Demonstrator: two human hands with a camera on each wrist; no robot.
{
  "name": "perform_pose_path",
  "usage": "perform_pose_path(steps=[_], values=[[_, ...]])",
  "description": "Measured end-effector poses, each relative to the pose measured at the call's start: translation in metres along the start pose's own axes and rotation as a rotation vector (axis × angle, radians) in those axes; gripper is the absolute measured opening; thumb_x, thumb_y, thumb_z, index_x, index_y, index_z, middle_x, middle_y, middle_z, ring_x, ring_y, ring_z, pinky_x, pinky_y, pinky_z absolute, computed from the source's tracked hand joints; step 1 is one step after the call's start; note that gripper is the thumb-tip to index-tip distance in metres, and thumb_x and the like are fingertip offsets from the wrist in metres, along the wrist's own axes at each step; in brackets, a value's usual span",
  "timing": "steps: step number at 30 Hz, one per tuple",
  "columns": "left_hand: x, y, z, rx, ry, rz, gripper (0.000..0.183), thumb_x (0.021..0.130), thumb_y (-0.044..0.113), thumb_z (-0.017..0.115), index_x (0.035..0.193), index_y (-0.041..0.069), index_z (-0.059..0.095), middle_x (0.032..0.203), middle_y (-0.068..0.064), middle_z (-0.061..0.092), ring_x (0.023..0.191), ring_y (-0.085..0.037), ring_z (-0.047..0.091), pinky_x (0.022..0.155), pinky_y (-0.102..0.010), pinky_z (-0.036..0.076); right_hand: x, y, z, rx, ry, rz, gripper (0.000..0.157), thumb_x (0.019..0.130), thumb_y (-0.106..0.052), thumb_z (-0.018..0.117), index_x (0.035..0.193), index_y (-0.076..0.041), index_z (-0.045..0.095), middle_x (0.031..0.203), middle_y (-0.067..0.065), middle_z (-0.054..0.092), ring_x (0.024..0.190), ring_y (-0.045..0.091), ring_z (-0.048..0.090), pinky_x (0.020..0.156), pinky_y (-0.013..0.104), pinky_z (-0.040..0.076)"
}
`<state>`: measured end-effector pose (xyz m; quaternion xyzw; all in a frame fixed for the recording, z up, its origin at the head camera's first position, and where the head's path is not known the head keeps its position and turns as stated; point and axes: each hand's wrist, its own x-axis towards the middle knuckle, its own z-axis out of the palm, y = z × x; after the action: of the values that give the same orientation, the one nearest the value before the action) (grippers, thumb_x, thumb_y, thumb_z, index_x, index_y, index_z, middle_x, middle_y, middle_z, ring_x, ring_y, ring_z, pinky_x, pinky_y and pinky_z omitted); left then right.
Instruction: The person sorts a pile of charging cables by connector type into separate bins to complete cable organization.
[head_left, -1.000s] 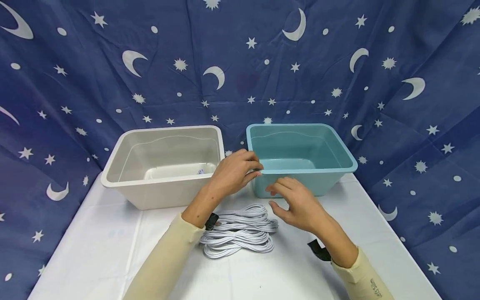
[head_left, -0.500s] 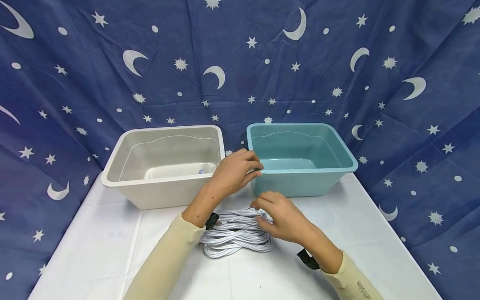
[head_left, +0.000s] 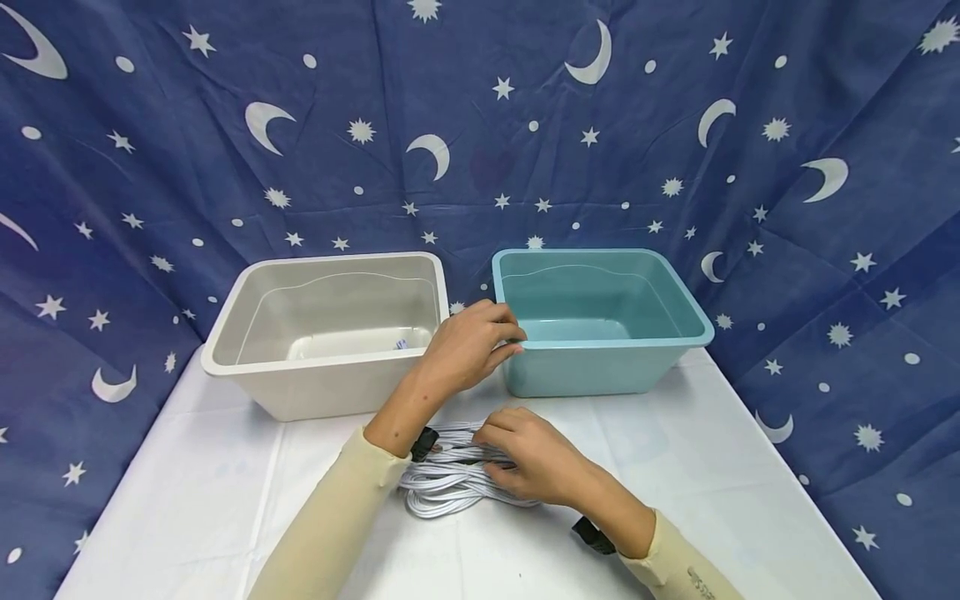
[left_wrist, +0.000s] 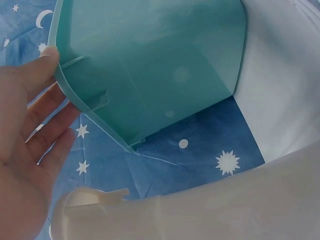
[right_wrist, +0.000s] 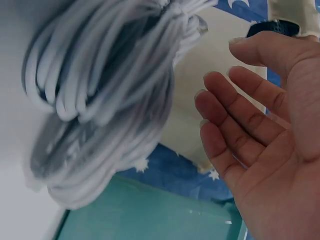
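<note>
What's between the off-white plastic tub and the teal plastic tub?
In the head view, the left hand, gripping the teal plastic tub, with navy star-print fabric behind it.

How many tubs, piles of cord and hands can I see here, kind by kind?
Tubs: 2, the off-white tub and the teal tub
Piles of cord: 1, the white cord
Hands: 2, the left hand and the right hand
Total: 5
</note>
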<state>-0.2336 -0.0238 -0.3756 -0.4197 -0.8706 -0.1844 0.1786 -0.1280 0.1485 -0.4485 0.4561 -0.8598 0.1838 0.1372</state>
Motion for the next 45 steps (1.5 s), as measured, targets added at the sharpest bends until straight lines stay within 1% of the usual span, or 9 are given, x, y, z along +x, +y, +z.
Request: perform_pose_path(steps=[7, 10, 12, 17, 21, 30, 39, 42, 45], values=[[0.003, 0.000, -0.004, 0.018, -0.003, -0.012, 0.017, 0.099, 0.033, 0.077, 0.113, 0.025, 0.084, 0.110, 0.010, 0.068, 0.098, -0.012, 0.058, 0.075, -0.028, 0.050, 0.006, -0.004, 0.012, -0.018, -0.031, -0.005, 0.025, 0.085, -0.017, 0.084, 0.107, -0.015, 0.073, 0.103, -0.006, 0.068, 0.102, 0.014, 0.067, 0.100, 0.037, 0.053], [0.003, 0.000, -0.004, 0.010, -0.013, -0.012, 0.018, 0.099, 0.032, 0.077, 0.113, 0.024, 0.084, 0.109, 0.010, 0.068, 0.097, -0.012, 0.058, 0.075, -0.029, 0.050, 0.007, -0.007, 0.016, -0.024, -0.042, -0.017, 0.026, 0.085, -0.018, 0.084, 0.108, -0.015, 0.073, 0.103, -0.007, 0.068, 0.101, 0.013, 0.067, 0.098, 0.036, 0.054], [0.003, 0.000, -0.003, 0.000, -0.018, -0.008, 0.017, 0.100, 0.032, 0.077, 0.113, 0.024, 0.084, 0.109, 0.010, 0.069, 0.098, -0.012, 0.058, 0.076, -0.029, 0.050, 0.007, -0.009, 0.019, -0.033, -0.040, -0.029, 0.027, 0.084, -0.018, 0.085, 0.108, -0.016, 0.074, 0.102, -0.007, 0.069, 0.098, 0.012, 0.067, 0.092, 0.035, 0.054], [0.004, 0.002, 0.000, -0.009, -0.019, -0.003, 0.018, 0.100, 0.032, 0.076, 0.113, 0.023, 0.084, 0.109, 0.010, 0.069, 0.098, -0.012, 0.058, 0.077, -0.029, 0.050, 0.007, -0.012, 0.029, -0.145, -0.011, -0.064, 0.021, 0.082, -0.022, 0.087, 0.098, -0.019, 0.074, 0.094, -0.008, 0.070, 0.087, 0.012, 0.064, 0.080, 0.031, 0.050], [0.004, 0.002, 0.000, -0.004, -0.007, -0.011, 0.018, 0.100, 0.033, 0.076, 0.113, 0.024, 0.084, 0.110, 0.010, 0.069, 0.098, -0.012, 0.058, 0.076, -0.029, 0.049, 0.009, -0.015, 0.033, -0.247, 0.010, -0.068, 0.019, 0.082, -0.027, 0.087, 0.090, -0.022, 0.071, 0.087, -0.009, 0.068, 0.081, 0.013, 0.061, 0.079, 0.032, 0.048], [0.003, 0.001, 0.001, -0.005, -0.005, -0.018, 0.019, 0.100, 0.034, 0.076, 0.113, 0.024, 0.084, 0.111, 0.010, 0.069, 0.099, -0.013, 0.059, 0.077, -0.029, 0.050, 0.010, -0.020, 0.037, -0.335, -0.040, -0.028, 0.021, 0.083, -0.026, 0.087, 0.084, -0.022, 0.066, 0.077, -0.010, 0.066, 0.075, 0.013, 0.060, 0.073, 0.031, 0.047], [0.001, 0.000, 0.001, -0.008, -0.007, -0.025, 0.018, 0.100, 0.034, 0.076, 0.113, 0.023, 0.084, 0.110, 0.009, 0.069, 0.097, -0.012, 0.058, 0.076, -0.029, 0.050, 0.007, -0.023, 0.045, -0.308, -0.074, -0.037, 0.013, 0.091, -0.021, 0.083, 0.095, -0.020, 0.071, 0.087, -0.008, 0.072, 0.080, 0.013, 0.063, 0.076, 0.030, 0.051], [0.001, 0.000, 0.000, -0.014, -0.006, -0.021, 0.018, 0.100, 0.033, 0.077, 0.113, 0.023, 0.084, 0.109, 0.009, 0.069, 0.097, -0.012, 0.058, 0.076, -0.029, 0.049, 0.008, -0.023, 0.046, -0.274, -0.062, -0.041, 0.014, 0.088, -0.017, 0.082, 0.096, -0.018, 0.071, 0.088, -0.007, 0.070, 0.080, 0.014, 0.062, 0.076, 0.031, 0.051], [0.001, 0.000, -0.001, -0.020, -0.004, -0.016, 0.018, 0.100, 0.031, 0.077, 0.113, 0.022, 0.084, 0.109, 0.008, 0.069, 0.097, -0.013, 0.058, 0.076, -0.029, 0.050, 0.008, -0.023, 0.046, -0.240, -0.049, -0.044, 0.022, 0.081, -0.014, 0.083, 0.100, -0.017, 0.071, 0.090, -0.006, 0.068, 0.081, 0.014, 0.061, 0.077, 0.032, 0.052]])
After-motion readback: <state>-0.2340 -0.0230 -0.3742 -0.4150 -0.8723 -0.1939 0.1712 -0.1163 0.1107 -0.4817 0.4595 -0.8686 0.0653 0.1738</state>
